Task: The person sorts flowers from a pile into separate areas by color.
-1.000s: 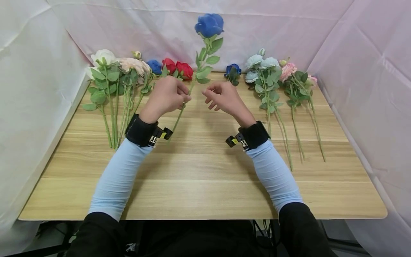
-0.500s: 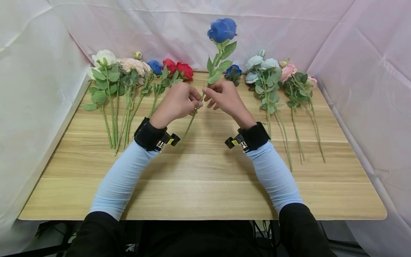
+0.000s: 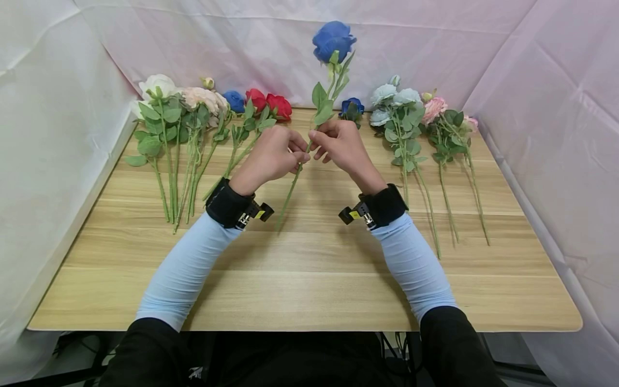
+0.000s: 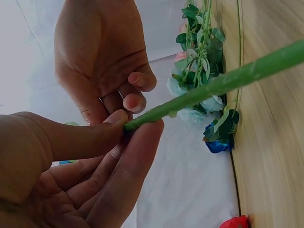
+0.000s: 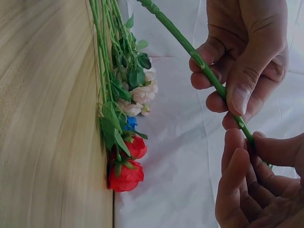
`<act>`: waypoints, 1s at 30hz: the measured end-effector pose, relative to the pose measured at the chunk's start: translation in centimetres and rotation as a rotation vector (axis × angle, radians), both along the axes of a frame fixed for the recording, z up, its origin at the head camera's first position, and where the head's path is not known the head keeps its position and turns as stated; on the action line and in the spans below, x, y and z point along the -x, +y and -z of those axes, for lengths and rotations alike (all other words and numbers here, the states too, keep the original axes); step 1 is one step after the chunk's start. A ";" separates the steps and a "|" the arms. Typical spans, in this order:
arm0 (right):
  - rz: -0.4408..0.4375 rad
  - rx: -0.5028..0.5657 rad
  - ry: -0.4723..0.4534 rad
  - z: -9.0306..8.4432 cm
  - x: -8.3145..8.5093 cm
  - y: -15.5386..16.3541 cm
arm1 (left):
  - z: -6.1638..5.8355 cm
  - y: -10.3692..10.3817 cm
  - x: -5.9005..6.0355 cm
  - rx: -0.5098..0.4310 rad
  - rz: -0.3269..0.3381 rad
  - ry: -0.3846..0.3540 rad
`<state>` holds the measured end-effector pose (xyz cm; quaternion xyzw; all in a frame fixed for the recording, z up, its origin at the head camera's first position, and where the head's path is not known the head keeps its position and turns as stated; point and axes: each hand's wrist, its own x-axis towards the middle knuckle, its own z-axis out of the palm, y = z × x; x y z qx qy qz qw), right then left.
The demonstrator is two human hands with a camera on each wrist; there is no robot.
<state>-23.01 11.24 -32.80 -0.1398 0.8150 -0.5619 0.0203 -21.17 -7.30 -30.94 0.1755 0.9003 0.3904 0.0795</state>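
Blue rose [image 3: 333, 38] up in the air above the wooden table [image 3: 309, 279], its green stem slanting down between both hands. Left hand [image 3: 271, 157] pinches that stem between thumb and forefinger, as its wrist view shows plainly, and right hand [image 3: 340, 144] pinches it just above, thumb and fingertip closed on the stem, the 2 hands almost touching. On the left side of the table lie white and cream flowers [image 3: 174, 102] and 2 red roses [image 3: 267, 102]; on the right lie pale blue flowers [image 3: 394, 99] and pink flowers [image 3: 435, 107], with a small blue bloom [image 3: 351, 105] behind the hands near the back edge.
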 end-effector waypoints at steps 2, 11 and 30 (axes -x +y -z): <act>0.004 0.005 -0.004 0.0 0.0 -0.1 | 0.0 0.0 -0.1 -0.006 -0.002 0.008; 0.028 0.027 0.000 0.3 0.5 0.0 | 0.3 -0.1 -0.1 -0.026 -0.007 0.056; 0.145 -0.496 -0.127 0.2 4.8 9.0 | 0.4 -0.9 0.4 0.018 -0.001 0.012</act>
